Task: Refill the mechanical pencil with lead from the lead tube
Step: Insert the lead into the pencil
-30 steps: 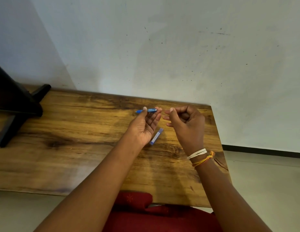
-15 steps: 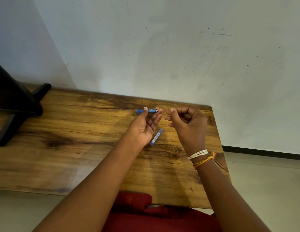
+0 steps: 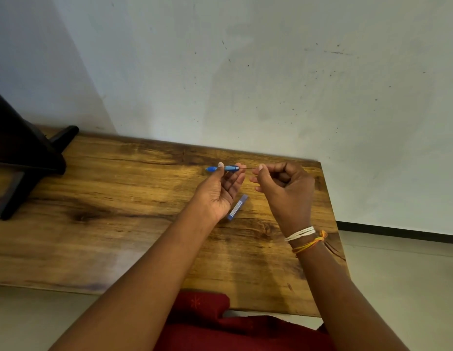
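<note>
Red cloth (image 3: 220, 323) covers the person's lap at the near edge. Beyond it stands a wooden table (image 3: 93, 224) against a pale, speckled wall (image 3: 271, 84). Two bare forearms reach over the table. Thread bands (image 3: 305, 239), white and orange, circle the right wrist. A blue lead tube (image 3: 237, 207) lies flat on the table between the two hands, just beside the left palm. Farther on, the left hand (image 3: 220, 191) grips a blue mechanical pencil (image 3: 224, 168) between thumb and fingers, holding it level above the table, its open end facing right. The right hand (image 3: 286, 191), fingers curled, pinches a thin lead (image 3: 249, 168) whose left end meets that open end. At far left sits a dark wooden stand (image 3: 22, 158).
</note>
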